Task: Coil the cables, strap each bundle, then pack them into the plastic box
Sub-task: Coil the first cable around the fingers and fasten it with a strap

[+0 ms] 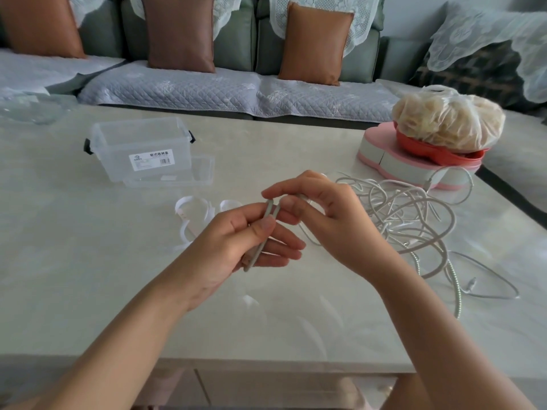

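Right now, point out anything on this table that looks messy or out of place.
The pale grey cables lie in a tangled heap on the beige table, beside the right hand, loops crossing every way. Nothing looks spilled or damaged.

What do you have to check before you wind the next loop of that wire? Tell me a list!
1. Left hand grips the cable between thumb and fingers: ok.
2. Right hand pinches the cable at its fold: ok.
3. Cable heap at the right is untangled: not ok, it is a jumble.
4. Held cable runs free of the heap: cannot tell.
5. White straps lie close by, beyond the left hand: ok.
6. Plastic box stands open at the top: ok.
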{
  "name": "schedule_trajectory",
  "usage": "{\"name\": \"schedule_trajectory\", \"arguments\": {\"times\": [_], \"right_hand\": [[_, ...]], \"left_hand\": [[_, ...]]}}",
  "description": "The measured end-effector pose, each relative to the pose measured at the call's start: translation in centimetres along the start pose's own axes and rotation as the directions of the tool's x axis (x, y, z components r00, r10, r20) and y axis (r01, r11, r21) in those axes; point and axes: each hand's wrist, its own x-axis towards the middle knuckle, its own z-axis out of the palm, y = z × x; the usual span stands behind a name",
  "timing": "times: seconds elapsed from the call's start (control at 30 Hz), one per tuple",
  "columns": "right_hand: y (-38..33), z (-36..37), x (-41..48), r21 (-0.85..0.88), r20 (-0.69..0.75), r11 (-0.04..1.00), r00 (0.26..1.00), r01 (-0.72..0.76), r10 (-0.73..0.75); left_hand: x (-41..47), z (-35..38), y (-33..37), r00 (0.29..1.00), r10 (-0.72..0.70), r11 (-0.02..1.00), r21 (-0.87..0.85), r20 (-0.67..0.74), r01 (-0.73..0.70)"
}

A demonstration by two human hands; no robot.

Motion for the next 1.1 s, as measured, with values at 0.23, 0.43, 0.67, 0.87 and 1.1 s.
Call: {"name": "schedule_trajectory", "arguments": {"times": [0.23,0.43,0.67,0.87,1.1], "right_hand": [[0.2,0.0,0.0,0.037,-0.005,0.999,0.999,-0.031,0.031],[0.2,0.4,0.0,0.058,-0.001,0.998,1.0,-0.027,0.027],[0.7,0.2,0.1,0.063,-0.054,0.996,0.996,-0.064,0.068],[1.3,0.9,0.2,-0.049,-0.027,0.997,0.998,-0.053,0.051],[1.6,1.0,0.0,-0.207,0.034,0.978,0.999,0.024,-0.017]], "left_hand": [[-0.4,-0.3,0.0,0.996,-0.028,0.985,0.174,0.08,0.014],[-0.3,-1.1,-0.1,0.984,-0.076,0.986,0.16,0.16,0.05],[-0.6,-0.9,0.1,0.956,-0.054,0.998,-0.007,0.288,0.058],[-0.6,-1.2,0.3,0.978,-0.105,0.985,-0.116,0.179,0.126],[-1.0,-1.7,1.0,0.97,-0.054,0.939,-0.319,0.238,0.131]]}}
